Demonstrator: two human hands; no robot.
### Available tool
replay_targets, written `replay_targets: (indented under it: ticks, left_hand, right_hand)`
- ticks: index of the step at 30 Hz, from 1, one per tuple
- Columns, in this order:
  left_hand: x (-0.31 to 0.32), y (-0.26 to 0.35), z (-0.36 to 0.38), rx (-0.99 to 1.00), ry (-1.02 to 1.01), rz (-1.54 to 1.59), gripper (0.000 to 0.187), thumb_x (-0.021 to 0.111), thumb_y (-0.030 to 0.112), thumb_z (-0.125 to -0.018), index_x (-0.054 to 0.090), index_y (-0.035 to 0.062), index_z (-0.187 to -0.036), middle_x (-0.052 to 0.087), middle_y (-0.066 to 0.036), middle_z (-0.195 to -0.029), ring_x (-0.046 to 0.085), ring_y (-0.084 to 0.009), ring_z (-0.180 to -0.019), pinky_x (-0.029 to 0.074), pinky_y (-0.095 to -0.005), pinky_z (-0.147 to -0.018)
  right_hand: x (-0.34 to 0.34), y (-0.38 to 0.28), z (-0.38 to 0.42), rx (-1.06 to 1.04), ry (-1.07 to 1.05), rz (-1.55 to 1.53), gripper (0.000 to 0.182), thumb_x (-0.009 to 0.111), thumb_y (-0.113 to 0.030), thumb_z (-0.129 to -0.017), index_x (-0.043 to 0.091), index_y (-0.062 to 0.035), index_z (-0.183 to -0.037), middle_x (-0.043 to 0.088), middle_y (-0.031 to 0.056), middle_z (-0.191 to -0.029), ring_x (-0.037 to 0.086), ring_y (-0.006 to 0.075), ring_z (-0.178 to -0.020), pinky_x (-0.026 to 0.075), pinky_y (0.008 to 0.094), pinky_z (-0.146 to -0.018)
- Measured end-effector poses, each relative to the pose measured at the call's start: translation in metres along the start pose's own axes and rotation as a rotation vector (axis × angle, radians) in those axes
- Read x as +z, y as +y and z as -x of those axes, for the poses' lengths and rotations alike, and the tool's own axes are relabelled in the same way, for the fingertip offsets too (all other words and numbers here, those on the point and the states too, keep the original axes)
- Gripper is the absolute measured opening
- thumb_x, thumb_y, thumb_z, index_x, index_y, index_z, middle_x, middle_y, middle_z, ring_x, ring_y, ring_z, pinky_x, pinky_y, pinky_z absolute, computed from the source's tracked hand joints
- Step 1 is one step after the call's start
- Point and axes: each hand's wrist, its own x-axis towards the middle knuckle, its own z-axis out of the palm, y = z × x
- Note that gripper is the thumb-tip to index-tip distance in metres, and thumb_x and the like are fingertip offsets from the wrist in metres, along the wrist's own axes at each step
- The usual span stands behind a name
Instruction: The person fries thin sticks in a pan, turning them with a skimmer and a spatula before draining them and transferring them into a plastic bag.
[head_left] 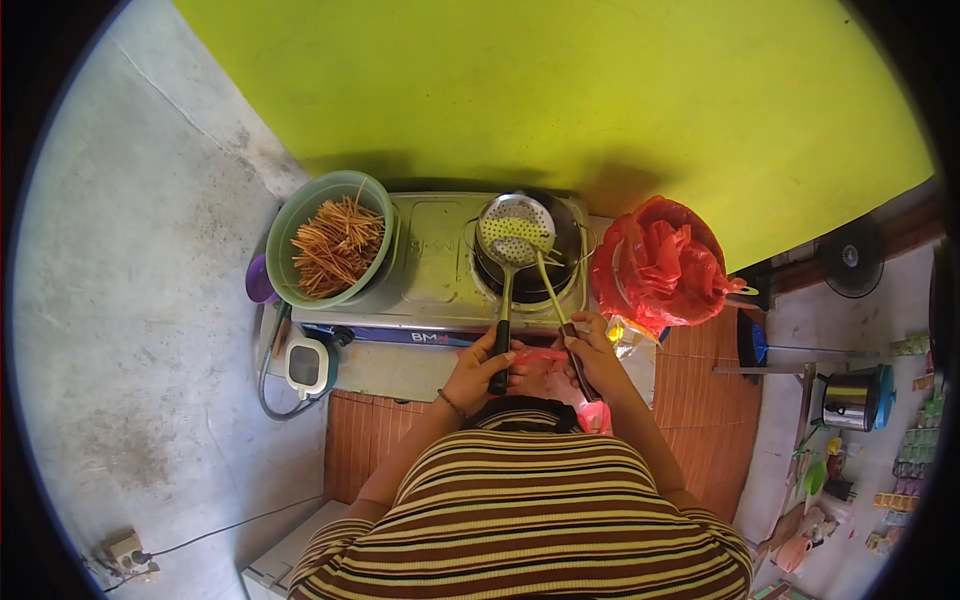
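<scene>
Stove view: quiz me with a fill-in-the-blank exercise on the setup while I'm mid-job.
The left hand grips the skimmer by its ____ handle section.
The right hand holds the turner over the dark pan, at the picture's ____ end of the stove.
The bowl of thin brown sticks stands at the picture's ____ end.
The plastic bag beside the stove is ____.

black; right; left; red

The pale counter [385, 375] there bears the stove [430, 268], a white-lidded tub [310, 366] near its left end and a red bag [662, 262] at the right. On the stove sit a green basin [282, 232] and, over the right burner, a pan [568, 240].
</scene>
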Motion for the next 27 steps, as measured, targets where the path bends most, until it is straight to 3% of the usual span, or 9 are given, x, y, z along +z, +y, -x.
replay_targets:
  ticks: [2, 7, 13, 17, 27]
  left_hand:
    - [-0.008, -0.002, -0.003, 0.002, -0.057, 0.067, 0.039, 0.052, -0.001, -0.087, 0.045, 0.0066, -0.125, 0.055, -0.006, -0.102, 0.057, -0.011, -0.071, 0.048, -0.0214, -0.055]
    - [-0.009, 0.007, -0.001, 0.007, 0.003, 0.186, 0.053, 0.045, -0.007, -0.084, 0.037, 0.0092, -0.135, 0.052, -0.008, -0.107, 0.045, -0.0081, -0.063, 0.038, -0.0183, -0.048]
    - [-0.013, 0.017, -0.001, 0.054, -0.005, 0.251, 0.056, 0.042, -0.007, -0.085, 0.034, 0.0104, -0.137, 0.052, -0.01, -0.109, 0.041, -0.0078, -0.06, 0.036, -0.0167, -0.047]
    - [-0.016, 0.028, 0.001, 0.06, -0.014, 0.294, 0.054, 0.044, -0.006, -0.086, 0.033, 0.0089, -0.137, 0.054, -0.007, -0.103, 0.043, -0.0083, -0.061, 0.036, -0.0177, -0.048]
    - [-0.012, 0.041, 0.01, 0.102, -0.004, 0.234, 0.052, 0.052, 0.0, -0.089, 0.034, 0.0118, -0.136, 0.054, -0.005, -0.105, 0.044, -0.0054, -0.062, 0.036, -0.0157, -0.049]
  right_hand:
    - [-0.009, 0.003, 0.003, -0.033, 0.014, 0.022, 0.041, 0.052, -0.004, -0.084, 0.031, -0.0088, -0.12, 0.059, 0.0117, -0.084, 0.049, 0.0104, -0.046, 0.04, 0.0244, -0.038]
    - [-0.031, 0.001, 0.001, -0.134, 0.07, -0.208, 0.048, 0.055, -0.002, -0.079, 0.033, -0.0082, -0.121, 0.059, 0.0119, -0.079, 0.047, 0.0104, -0.042, 0.037, 0.0225, -0.035]
    - [-0.053, 0.019, 0.005, -0.06, 0.202, 0.119, 0.045, 0.052, -0.005, -0.08, 0.034, -0.0087, -0.121, 0.056, 0.0097, -0.071, 0.045, 0.0112, -0.038, 0.036, 0.0247, -0.033]
    - [-0.049, 0.033, 0.003, 0.0, 0.143, 0.234, 0.044, 0.053, -0.004, -0.077, 0.037, -0.0065, -0.118, 0.053, 0.0092, -0.064, 0.046, 0.0129, -0.037, 0.036, 0.0276, -0.032]
    - [-0.031, 0.032, -0.01, 0.06, -0.051, 0.266, 0.043, 0.056, -0.002, -0.079, 0.041, -0.0084, -0.118, 0.055, 0.0088, -0.064, 0.048, 0.0126, -0.039, 0.037, 0.0274, -0.033]
